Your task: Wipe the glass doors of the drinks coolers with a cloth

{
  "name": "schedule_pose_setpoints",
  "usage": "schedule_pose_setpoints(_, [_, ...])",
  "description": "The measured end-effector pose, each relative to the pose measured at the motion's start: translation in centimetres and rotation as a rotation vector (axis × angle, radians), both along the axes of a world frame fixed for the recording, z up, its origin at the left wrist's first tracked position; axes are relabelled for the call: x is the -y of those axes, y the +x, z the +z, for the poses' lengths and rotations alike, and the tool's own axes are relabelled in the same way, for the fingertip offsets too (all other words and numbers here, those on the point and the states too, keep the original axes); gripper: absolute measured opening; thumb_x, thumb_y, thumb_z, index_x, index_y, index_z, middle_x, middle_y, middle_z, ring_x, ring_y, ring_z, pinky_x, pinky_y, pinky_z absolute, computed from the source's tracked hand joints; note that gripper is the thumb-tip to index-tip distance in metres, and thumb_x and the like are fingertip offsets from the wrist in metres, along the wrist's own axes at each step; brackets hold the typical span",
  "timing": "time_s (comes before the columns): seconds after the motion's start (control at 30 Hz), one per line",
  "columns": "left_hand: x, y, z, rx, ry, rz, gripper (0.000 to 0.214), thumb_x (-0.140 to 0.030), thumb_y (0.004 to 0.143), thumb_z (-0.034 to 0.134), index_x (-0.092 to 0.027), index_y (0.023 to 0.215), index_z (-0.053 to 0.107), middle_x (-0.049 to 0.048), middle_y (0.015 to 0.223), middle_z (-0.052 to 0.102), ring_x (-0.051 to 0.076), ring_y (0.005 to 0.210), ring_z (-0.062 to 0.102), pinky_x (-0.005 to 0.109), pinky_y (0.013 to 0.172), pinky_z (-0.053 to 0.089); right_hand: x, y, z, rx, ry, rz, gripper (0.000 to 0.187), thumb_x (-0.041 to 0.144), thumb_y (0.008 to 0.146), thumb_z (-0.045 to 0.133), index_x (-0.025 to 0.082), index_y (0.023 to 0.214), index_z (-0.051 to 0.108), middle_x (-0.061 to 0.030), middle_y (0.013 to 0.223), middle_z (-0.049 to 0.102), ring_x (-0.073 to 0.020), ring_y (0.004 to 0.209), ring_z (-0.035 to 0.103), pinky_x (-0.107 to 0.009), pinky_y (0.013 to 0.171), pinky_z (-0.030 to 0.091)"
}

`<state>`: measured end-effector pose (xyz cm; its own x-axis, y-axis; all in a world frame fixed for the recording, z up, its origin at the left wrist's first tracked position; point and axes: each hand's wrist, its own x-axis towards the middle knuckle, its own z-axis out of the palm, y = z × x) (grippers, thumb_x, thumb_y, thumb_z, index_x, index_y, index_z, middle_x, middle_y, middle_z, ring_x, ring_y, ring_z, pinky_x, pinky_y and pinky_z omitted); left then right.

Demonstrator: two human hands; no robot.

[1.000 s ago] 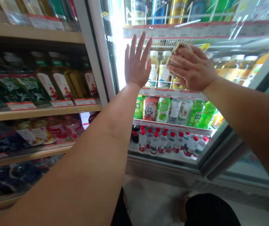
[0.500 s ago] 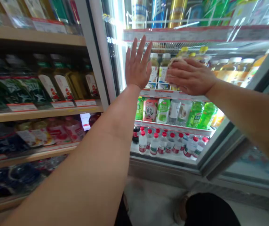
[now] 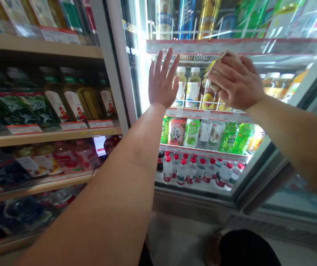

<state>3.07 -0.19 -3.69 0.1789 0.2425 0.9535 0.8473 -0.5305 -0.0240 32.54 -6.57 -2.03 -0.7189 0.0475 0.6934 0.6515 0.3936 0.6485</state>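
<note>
My left hand point(image 3: 162, 83) lies flat with its fingers spread against the glass door point(image 3: 136, 79) of a lit drinks cooler, on the door's left side. Under my right hand point(image 3: 237, 81) is a crumpled beige cloth point(image 3: 226, 59), pressed to the same glass. The fingers bend over the cloth, and part of it shows at their tips and above them. Behind the glass stand tea bottles point(image 3: 193, 87) between my two hands. My right hand hides some of the bottles on that shelf.
Left of the door frame point(image 3: 116, 62), open shelves point(image 3: 50, 136) hold several rows of bottles. A phone with a lit screen point(image 3: 100, 146) stands among them. Small red-capped water bottles point(image 3: 182, 171) fill the cooler's bottom. Another door frame point(image 3: 275, 177) runs along the right.
My right hand has slid right with the cloth and turned its fingers more upward, uncovering bottles behind it. My left hand stays in the same place on the glass.
</note>
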Motion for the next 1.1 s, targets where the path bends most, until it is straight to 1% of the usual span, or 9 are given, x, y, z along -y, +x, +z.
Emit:
schedule_pose_setpoints(0.1, [0.0,-0.1,-0.1,0.003,-0.002,0.004,0.072,-0.035,0.100,0.042,-0.043,0.171,0.034,-0.0250,0.174,0.009,0.005,0.160,-0.018,0.030,0.137,-0.011,-0.3,0.3,0.2,-0.036,0.004,0.018,0.049,0.033,0.107,0.053,0.025,0.155,0.060,-0.0071,0.163,0.053,-0.0376,0.156,0.042,-0.069,0.130,0.033])
schedule_pose_setpoints(0.17, [-0.1,-0.1,-0.1,0.001,-0.007,-0.006,0.073,-0.035,0.099,0.042,-0.040,0.171,0.035,-0.0241,0.174,0.009,0.005,0.160,-0.019,0.031,0.137,-0.012,-0.3,0.4,-0.2,-0.020,-0.056,-0.004,0.049,0.034,0.108,0.051,0.028,0.157,0.058,-0.0035,0.166,0.050,-0.0363,0.159,0.038,-0.068,0.133,0.029])
schedule_pose_setpoints(0.27, [-0.5,-0.2,0.0,0.009,0.000,-0.059,0.074,-0.037,0.096,0.044,-0.042,0.170,0.037,-0.0258,0.173,0.010,0.006,0.161,-0.018,0.031,0.136,-0.014,0.0,0.4,-1.0,0.162,-0.142,-0.046,0.047,0.034,0.111,0.048,0.031,0.157,0.057,0.0016,0.167,0.049,-0.0283,0.162,0.034,-0.059,0.137,0.023])
schedule_pose_setpoints(0.4, [-0.9,-0.2,0.1,0.033,0.008,-0.147,0.077,-0.038,0.093,0.050,-0.046,0.168,0.039,-0.0288,0.170,0.010,0.008,0.162,-0.016,0.031,0.136,-0.015,0.3,0.5,-1.4,0.382,-0.102,-0.044,0.043,0.032,0.110,0.053,0.025,0.152,0.060,-0.0007,0.165,0.052,-0.0237,0.160,0.037,-0.053,0.136,0.028])
schedule_pose_setpoints(0.6, [-0.6,-0.2,0.0,-0.005,0.025,-0.017,0.075,-0.034,0.096,0.043,-0.033,0.170,0.040,-0.0192,0.174,0.011,0.012,0.165,-0.008,0.033,0.137,-0.012,-0.2,0.3,-0.5,-0.136,-0.029,-0.059,0.051,0.028,0.107,0.052,0.026,0.158,0.056,-0.0041,0.168,0.048,-0.0353,0.160,0.036,-0.067,0.132,0.026])
schedule_pose_setpoints(0.77, [-0.6,-0.2,-0.1,-0.007,0.046,-0.019,0.073,-0.032,0.098,0.042,-0.036,0.170,0.039,-0.0204,0.175,0.011,0.013,0.165,-0.007,0.035,0.139,-0.009,-0.2,0.3,-0.9,-0.040,0.002,-0.056,0.052,0.028,0.103,0.056,0.020,0.155,0.059,-0.0063,0.165,0.051,-0.0376,0.157,0.040,-0.069,0.130,0.031])
schedule_pose_setpoints(0.9, [-1.0,-0.2,-0.2,0.005,0.056,-0.015,0.073,-0.033,0.098,0.044,-0.040,0.170,0.038,-0.0230,0.174,0.010,0.012,0.164,-0.006,0.033,0.138,-0.009,0.7,0.0,-1.1,0.159,-0.233,-0.068,0.041,0.035,0.109,0.053,0.030,0.148,0.065,0.0017,0.159,0.058,-0.0294,0.156,0.045,-0.061,0.133,0.031])
schedule_pose_setpoints(0.97, [-1.1,-0.2,-0.2,-0.001,0.044,-0.014,0.073,-0.034,0.098,0.046,-0.039,0.170,0.038,-0.0226,0.173,0.010,0.013,0.164,-0.006,0.033,0.138,-0.009,0.9,-0.1,-1.0,0.084,-0.281,-0.092,0.040,0.037,0.110,0.051,0.034,0.147,0.064,0.0046,0.161,0.056,-0.0282,0.157,0.043,-0.060,0.135,0.028])
schedule_pose_setpoints(1.1, [-1.0,-0.3,-0.2,0.012,0.050,-0.068,0.073,-0.034,0.098,0.046,-0.041,0.170,0.038,-0.0229,0.173,0.012,0.013,0.164,-0.007,0.036,0.139,-0.008,0.9,-0.4,-1.0,-0.179,-0.143,-0.065,0.048,0.032,0.108,0.052,0.029,0.155,0.058,0.0007,0.168,0.047,-0.0348,0.161,0.034,-0.069,0.134,0.022])
